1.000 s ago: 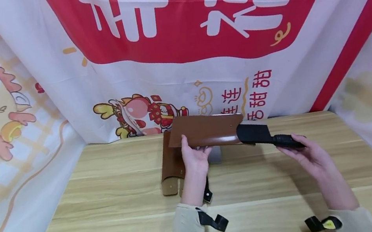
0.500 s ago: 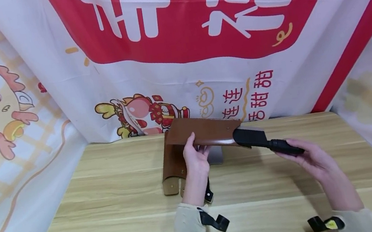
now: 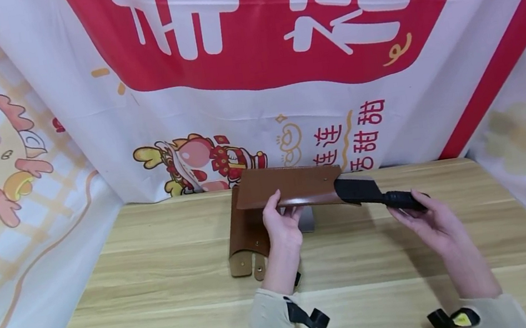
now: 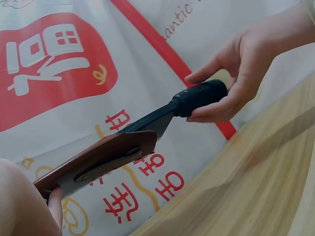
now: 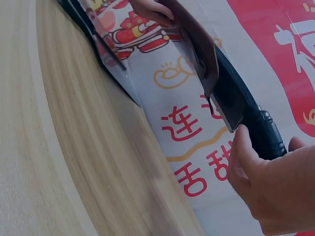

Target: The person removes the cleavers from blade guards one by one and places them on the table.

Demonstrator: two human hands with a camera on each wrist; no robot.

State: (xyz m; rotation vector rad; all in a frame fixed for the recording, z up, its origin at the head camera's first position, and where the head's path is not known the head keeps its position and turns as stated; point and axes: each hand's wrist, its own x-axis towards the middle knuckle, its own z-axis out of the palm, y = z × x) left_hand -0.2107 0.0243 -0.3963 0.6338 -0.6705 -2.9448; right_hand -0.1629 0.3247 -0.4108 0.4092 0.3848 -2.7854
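A brown leather sheath (image 3: 291,185) is raised above the table's back edge, with a cleaver (image 3: 359,188) inside it. Part of its dark blade and all of its black handle (image 5: 269,135) stick out at the right end. My left hand (image 3: 283,231) holds the sheath's lower edge, thumb on the near face and fingers underneath. With thumb and fingers my right hand (image 3: 435,224) pinches the handle's end. Below lies a second brown sheath (image 3: 242,234) with snap straps. A grey blade (image 3: 307,219) lies beside it, and a black handle end (image 3: 298,279) peeks out by my left forearm.
A wood-grain table (image 3: 163,312) spreads under both arms. Printed cloth (image 3: 86,127) hangs behind it and along both sides, close to the raised sheath. Black camera mounts (image 3: 310,319) sit on both wrists.
My left hand has shifted slightly right along the sheath's lower edge. The sheathed cleaver dipped a little leftward and came back right. More of the second sheath's strap shows now.
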